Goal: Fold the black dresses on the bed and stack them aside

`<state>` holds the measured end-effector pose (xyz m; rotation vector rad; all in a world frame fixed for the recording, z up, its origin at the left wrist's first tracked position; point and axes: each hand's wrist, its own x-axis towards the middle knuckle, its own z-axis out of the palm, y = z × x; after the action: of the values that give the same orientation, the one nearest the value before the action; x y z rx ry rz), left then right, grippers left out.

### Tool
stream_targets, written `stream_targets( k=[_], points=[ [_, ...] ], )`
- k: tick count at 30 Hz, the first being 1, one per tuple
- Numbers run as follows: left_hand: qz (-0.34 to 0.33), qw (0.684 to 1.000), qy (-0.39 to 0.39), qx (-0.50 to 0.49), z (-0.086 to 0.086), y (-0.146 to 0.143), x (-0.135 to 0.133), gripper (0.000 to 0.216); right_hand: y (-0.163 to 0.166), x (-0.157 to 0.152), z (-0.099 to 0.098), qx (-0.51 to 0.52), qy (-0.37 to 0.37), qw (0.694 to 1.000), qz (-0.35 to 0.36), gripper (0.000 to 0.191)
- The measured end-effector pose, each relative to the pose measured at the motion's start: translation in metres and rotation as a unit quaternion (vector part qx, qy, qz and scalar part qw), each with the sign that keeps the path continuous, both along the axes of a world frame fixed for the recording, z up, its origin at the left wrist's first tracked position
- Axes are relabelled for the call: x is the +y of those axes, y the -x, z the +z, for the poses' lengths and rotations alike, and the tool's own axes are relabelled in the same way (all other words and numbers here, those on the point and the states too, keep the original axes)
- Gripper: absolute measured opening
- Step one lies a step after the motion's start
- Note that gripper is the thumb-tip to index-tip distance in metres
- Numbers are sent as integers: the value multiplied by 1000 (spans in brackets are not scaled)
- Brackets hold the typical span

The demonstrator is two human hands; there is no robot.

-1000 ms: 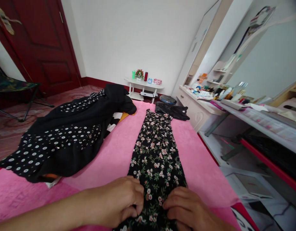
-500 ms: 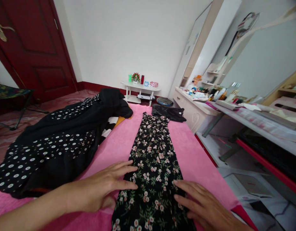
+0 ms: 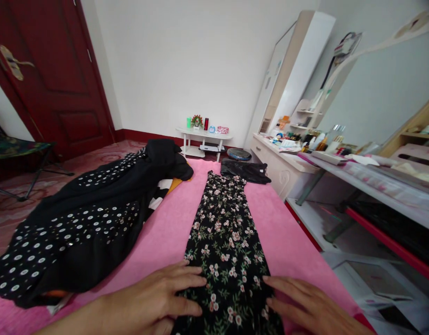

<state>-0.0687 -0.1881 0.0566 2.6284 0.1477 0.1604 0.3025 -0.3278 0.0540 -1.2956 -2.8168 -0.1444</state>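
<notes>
A long black dress (image 3: 225, 232) with pink-and-white flowers and green leaves lies stretched out lengthwise, its narrow end away from me. It rests on a pink bed cover (image 3: 287, 223). My left hand (image 3: 162, 295) lies on the dress's left edge, fingers extended over the fabric. On the opposite edge is my right hand (image 3: 301, 300), its fingers also stretched out and touching the cloth. Neither hand grips anything. The dress's near end runs out of the picture at the bottom.
A heap of black clothes with white dots (image 3: 96, 218) covers the left side. Folded black clothing (image 3: 244, 171) lies beyond the dress. A dresser (image 3: 280, 158) with bottles stands at right, alongside a desk (image 3: 385, 186). Farther off is a small white table (image 3: 204, 133).
Both hands are lower in the picture and a little farther right, still spread at the dress's edges. The whole view has shifted slightly, and the dress looks flat as before.
</notes>
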Motion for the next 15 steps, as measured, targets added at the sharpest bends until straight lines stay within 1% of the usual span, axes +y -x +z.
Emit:
stream_targets(
  k=[3,7,9,12,13,15],
  points=[
    [2,1000,-1,-11,-3,-5,2,59,10,8,-5,21,5,1000,21,57],
    [-1,999,9,-51,-7,-18,6,41,46,29,-4,37,11,998,50,52],
    [1,998,20,-66,-5,-23,6,34,64,39,-3,49,30,997,58,42],
    [19,996,50,-64,3,-24,-1,30,84,46,-7,112,62,990,60,17],
    [23,996,66,-60,5,-22,-6,29,88,45,-9,137,75,986,65,13],
    [17,992,112,-58,5,-16,-16,25,92,36,-13,184,114,973,76,12]
  ],
)
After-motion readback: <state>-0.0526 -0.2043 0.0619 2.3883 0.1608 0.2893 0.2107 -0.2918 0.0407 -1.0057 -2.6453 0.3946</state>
